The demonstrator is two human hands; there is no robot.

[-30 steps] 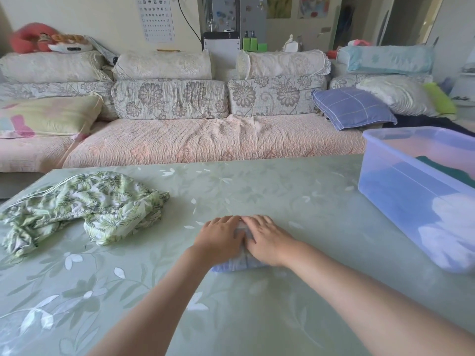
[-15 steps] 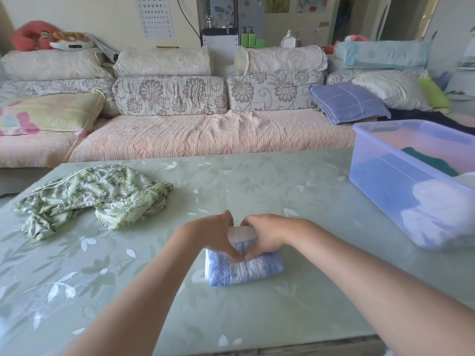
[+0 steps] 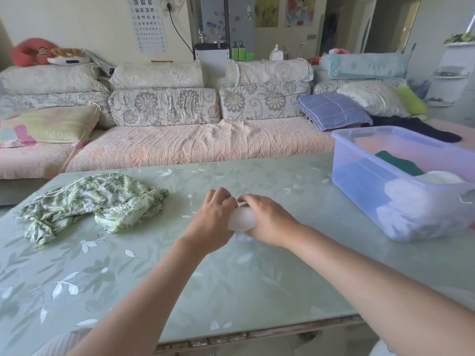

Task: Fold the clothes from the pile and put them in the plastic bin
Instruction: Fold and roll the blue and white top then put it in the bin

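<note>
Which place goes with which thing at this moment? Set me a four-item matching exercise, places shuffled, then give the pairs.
Things
1. small white-blue folded cloth bundle
2. crumpled green leaf-print garment
3. dark green folded garment
4. blue checked pillow

Places
a. inside the translucent plastic bin
b. on the pink-covered sofa
c. gripped between the left hand and the right hand
d. on the pale green table, left of the hands

Pairs: 1-c, 2-d, 3-a, 4-b
</note>
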